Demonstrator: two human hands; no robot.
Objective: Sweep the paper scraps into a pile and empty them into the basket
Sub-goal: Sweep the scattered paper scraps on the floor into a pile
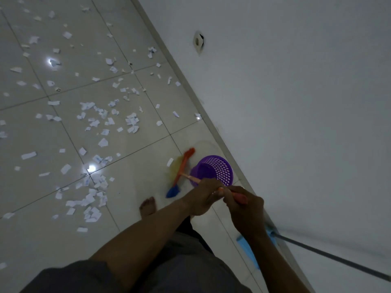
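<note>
White paper scraps lie scattered over the tiled floor on the left and centre. A purple mesh basket stands by the wall's base. Both hands grip the pink handle of a broom: my left hand lower down the handle, my right hand at its upper end. The broom's orange and blue head rests on the floor just left of the basket, with its yellowish bristles blurred.
A white wall with a socket runs along the right. A light blue dustpan with a long grey handle leans at the wall's base behind my right arm. My bare foot stands near the broom.
</note>
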